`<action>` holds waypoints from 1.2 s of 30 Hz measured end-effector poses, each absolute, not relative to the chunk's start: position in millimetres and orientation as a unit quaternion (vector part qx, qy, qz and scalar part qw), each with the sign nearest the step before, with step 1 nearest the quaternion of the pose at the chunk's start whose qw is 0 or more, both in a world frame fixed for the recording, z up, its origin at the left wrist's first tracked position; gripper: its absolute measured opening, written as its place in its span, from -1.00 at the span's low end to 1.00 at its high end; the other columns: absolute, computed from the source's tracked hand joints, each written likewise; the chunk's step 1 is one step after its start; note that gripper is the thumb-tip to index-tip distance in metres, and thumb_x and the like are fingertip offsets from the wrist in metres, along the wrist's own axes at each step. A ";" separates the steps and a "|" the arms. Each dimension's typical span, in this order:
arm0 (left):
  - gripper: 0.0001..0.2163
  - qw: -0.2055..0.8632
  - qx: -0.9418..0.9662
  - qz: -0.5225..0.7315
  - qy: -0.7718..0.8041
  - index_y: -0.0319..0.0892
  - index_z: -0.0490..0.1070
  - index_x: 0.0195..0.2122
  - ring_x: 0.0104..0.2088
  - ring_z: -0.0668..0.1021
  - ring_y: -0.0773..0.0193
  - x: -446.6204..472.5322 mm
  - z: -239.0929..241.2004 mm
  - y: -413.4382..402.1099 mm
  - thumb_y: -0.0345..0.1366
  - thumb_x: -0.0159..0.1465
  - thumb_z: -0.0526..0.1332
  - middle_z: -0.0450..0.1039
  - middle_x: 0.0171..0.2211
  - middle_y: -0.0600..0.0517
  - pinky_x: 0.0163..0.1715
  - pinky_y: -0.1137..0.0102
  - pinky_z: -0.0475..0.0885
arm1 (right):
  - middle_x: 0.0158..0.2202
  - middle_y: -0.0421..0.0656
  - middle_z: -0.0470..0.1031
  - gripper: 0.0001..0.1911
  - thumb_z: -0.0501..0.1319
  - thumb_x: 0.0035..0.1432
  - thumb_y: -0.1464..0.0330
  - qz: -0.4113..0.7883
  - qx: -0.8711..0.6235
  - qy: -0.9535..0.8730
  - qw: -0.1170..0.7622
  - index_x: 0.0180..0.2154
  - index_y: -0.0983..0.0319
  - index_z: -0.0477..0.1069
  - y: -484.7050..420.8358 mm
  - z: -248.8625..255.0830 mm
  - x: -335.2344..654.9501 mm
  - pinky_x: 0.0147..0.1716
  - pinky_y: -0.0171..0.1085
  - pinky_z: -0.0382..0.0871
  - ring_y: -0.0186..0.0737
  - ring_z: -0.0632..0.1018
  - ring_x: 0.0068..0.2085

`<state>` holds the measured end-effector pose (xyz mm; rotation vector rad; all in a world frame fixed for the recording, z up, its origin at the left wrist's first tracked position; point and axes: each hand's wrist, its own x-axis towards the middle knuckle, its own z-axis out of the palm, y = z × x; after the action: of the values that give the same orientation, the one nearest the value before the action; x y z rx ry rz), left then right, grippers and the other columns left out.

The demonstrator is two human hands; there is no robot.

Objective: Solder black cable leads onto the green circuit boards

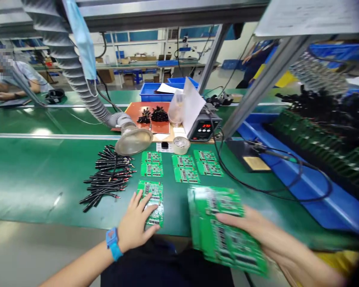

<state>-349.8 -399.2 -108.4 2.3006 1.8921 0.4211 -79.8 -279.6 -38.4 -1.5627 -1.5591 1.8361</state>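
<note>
My left hand [136, 225], with a blue wristband, lies with spread fingers on a green circuit board [152, 199] flat on the green belt near the front edge. In my right hand [269, 239] a stack of green circuit boards [224, 229] is gripped and held tilted above the belt's front edge, blurred by motion. Three more circuit boards lie in a row farther back: one [152, 163], one [185, 168] and one [208, 162].
A pile of black wires with red tips [107, 177] lies left of the boards. A fume hose with a clear funnel [133, 140], a tape roll [181, 145] and a soldering station [204, 128] stand behind. A blue tray [305, 187] holds boards at right. Another person [14, 79] sits far left.
</note>
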 end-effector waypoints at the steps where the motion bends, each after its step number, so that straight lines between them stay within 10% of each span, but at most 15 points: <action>1: -0.58 0.073 0.759 0.145 0.631 -0.04 0.18 0.06 0.22 -0.08 -0.06 -349.7 -108.2 -399.7 -0.10 0.18 0.10 -0.03 0.21 0.01 0.13 -0.07 -0.04 | -0.08 -0.07 0.35 -0.49 0.20 0.01 0.20 0.655 -0.514 -0.542 0.115 -0.01 0.24 0.20 -280.2 -43.0 -96.6 -0.12 -0.16 0.36 -0.21 0.43 -0.13; 10: -0.57 0.086 0.720 0.205 0.657 -0.05 0.23 0.02 0.22 -0.09 -0.06 -351.9 -114.9 -403.3 0.01 0.18 0.06 0.01 0.18 -0.03 0.14 -0.09 -0.12 | -0.07 -0.01 0.38 -0.21 0.28 -0.30 -0.01 0.498 -0.575 -0.648 0.023 -0.04 0.28 0.25 -261.5 -67.0 -134.5 -0.06 -0.15 0.32 0.00 0.41 -0.06; 15: -0.55 0.088 0.718 0.218 0.655 -0.05 0.21 0.04 0.21 -0.07 -0.07 -354.2 -116.9 -401.6 0.01 0.17 0.06 0.02 0.18 -0.04 0.13 -0.10 -0.09 | 0.20 0.12 -0.10 0.18 0.12 -0.27 -0.15 0.312 -0.648 -0.695 0.010 0.20 0.36 -0.32 -282.3 -69.0 -156.1 0.11 -0.02 0.05 0.10 0.04 0.19; 21: -0.52 0.100 0.727 0.219 0.643 -0.09 0.18 0.08 0.21 -0.10 -0.11 -358.5 -117.6 -399.9 0.00 0.18 0.07 -0.01 0.19 -0.09 0.13 -0.10 -0.10 | 0.17 0.15 -0.20 0.13 0.15 -0.30 -0.15 0.173 -0.707 -0.684 -0.055 0.20 0.12 -0.32 -304.6 -73.0 -204.3 -0.04 0.22 0.05 0.38 0.03 0.14; 36: -0.51 0.070 0.770 0.282 0.569 -0.04 0.20 0.07 0.22 -0.13 -0.10 -347.8 -108.3 -397.9 0.07 0.18 0.01 -0.02 0.20 -0.03 0.12 -0.13 -0.15 | 0.07 0.10 0.01 0.07 0.21 -0.22 0.00 0.139 -0.729 -0.670 -0.032 0.20 0.17 -0.33 -268.8 -56.6 -120.7 0.00 -0.10 0.13 0.11 0.17 0.11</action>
<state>-347.8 -397.9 -108.3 2.3161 1.7117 0.8481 -120.7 -268.8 -56.6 -2.3371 -2.1490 0.4451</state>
